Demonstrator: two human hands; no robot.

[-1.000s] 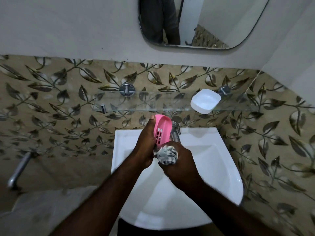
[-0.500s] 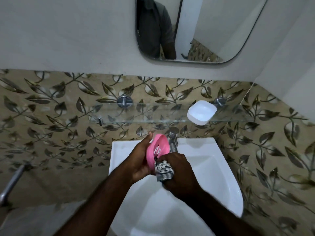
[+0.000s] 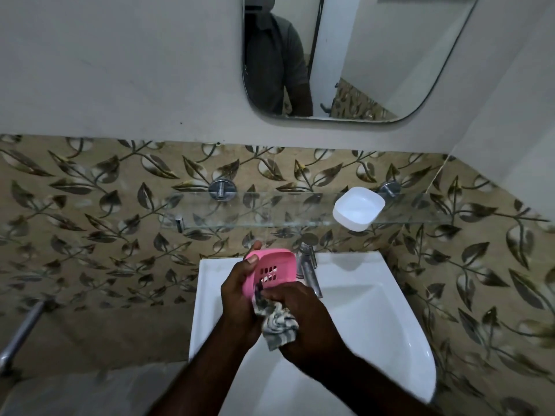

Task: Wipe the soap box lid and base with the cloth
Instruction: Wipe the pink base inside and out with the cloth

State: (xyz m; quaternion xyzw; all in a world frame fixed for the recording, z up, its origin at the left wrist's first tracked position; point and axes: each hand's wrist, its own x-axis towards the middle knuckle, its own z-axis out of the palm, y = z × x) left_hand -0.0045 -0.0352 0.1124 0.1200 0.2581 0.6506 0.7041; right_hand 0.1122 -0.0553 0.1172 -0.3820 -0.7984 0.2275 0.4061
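Over the white sink (image 3: pixel 390 340) the person holds the pink soap box piece (image 3: pixel 277 265), the half with the drain slots, tilted up on its end so the hollow side faces them. The left hand (image 3: pixel 240 298) grips it from the left: the thumb (image 3: pixel 250 260) lies over the near rim, and one fingertip shows above the top edge, so the fingers curl round its back. The right hand (image 3: pixel 309 322) is closed round a bunched, grey-and-white patterned cloth (image 3: pixel 277 321) and pushes the top of it into the lower end of the pink piece, just under the slots. The rest of the cloth hangs out below the two hands, which touch each other there.

Right behind the pink piece stands the chrome tap (image 3: pixel 309 265) at the back of the sink. The white soap box piece (image 3: pixel 359 208) sits well apart from the hands, up on the glass shelf (image 3: pixel 240 211) fixed to the leaf-patterned tiles (image 3: pixel 105 205), hollow side up and towards the shelf's right end. Above that hangs a rounded mirror (image 3: pixel 390 55) showing the person's dark shirt. A metal rail (image 3: pixel 21 331) juts out low on the left wall
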